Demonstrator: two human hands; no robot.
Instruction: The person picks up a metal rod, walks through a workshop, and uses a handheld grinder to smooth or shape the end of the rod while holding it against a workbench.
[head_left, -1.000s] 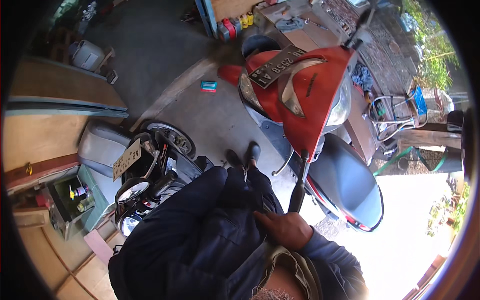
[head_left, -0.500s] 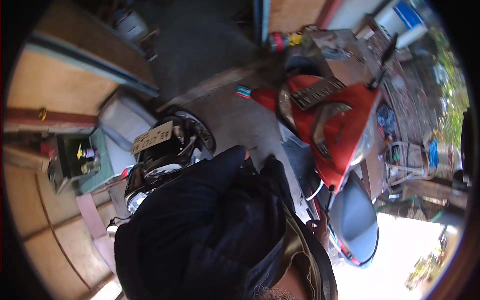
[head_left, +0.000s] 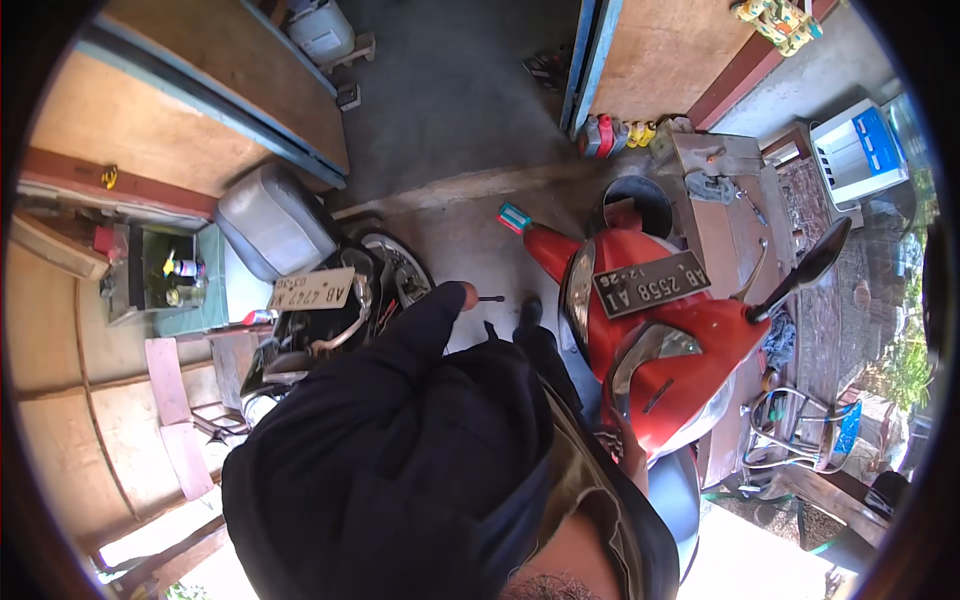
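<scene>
My left arm in a dark sleeve reaches forward between two scooters. Only a small part of my left hand (head_left: pixel 464 294) shows past the cuff, closed around a thin dark tool (head_left: pixel 492 298) that pokes out to the right. A sliver of my right hand (head_left: pixel 622 447) shows low beside the red scooter (head_left: pixel 690 350), against its front cover; its fingers are hidden by my body. To the left stands a black scooter (head_left: pixel 330 320) with a grey seat (head_left: pixel 272 222). My dark shoes (head_left: pixel 528 312) stand on the concrete floor between the two.
A metal workbench (head_left: pixel 735 215) with tools stands behind the red scooter, and red and yellow bottles (head_left: pixel 612 134) sit by a blue door frame. On the left, a green shelf (head_left: pixel 165 280) holds small cans. A white canister (head_left: pixel 322 30) stands at the far back.
The view has swung left and down. My left arm has stretched forward with the thin tool. My right hand, earlier plainly gripping the red scooter's handlebar, is now mostly hidden.
</scene>
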